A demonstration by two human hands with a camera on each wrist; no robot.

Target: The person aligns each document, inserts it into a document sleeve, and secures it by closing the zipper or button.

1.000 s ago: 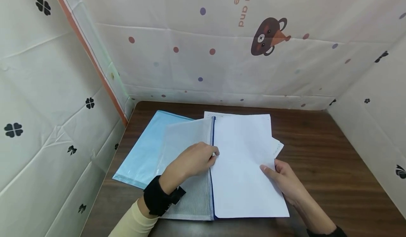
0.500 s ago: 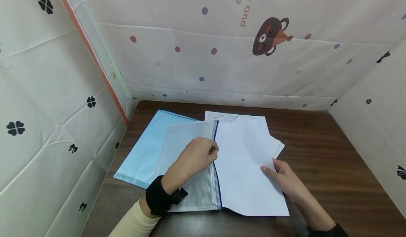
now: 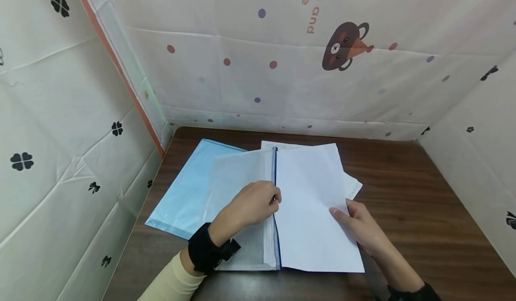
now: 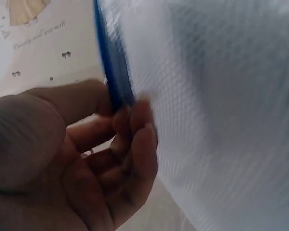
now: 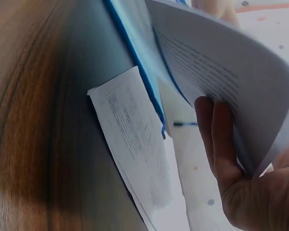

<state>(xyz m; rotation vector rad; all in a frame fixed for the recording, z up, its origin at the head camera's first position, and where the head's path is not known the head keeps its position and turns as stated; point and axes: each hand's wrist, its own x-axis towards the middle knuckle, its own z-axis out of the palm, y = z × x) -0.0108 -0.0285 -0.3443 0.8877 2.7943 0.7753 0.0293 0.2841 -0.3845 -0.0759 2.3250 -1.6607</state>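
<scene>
A clear mesh zip document pouch (image 3: 246, 171) with a blue zip edge lies left of the middle of the table. My left hand (image 3: 254, 204) pinches that blue edge (image 4: 116, 72) between thumb and fingertips. White paper sheets (image 3: 308, 180) extend rightward from the pouch's opening, and a strip of white shows through the mesh just inside it. With the thumb on top and fingers beneath, my right hand (image 3: 363, 229) grips the sheets' right edge. In the right wrist view the sheets bend upward, and printed lines show on their underside (image 5: 197, 67).
Under the pouch, to the left, lies a light blue pouch (image 3: 181, 198). More printed papers (image 3: 353, 185) stick out behind the held sheets. Patterned white cloth walls (image 3: 225, 81) enclose the brown wooden table (image 3: 407, 193) at the back and both sides.
The pouch's blue edge has risen, shifted slightly right and settled lower again in my left hand. The sheets have moved a little left, their left edge now inside the pouch.
</scene>
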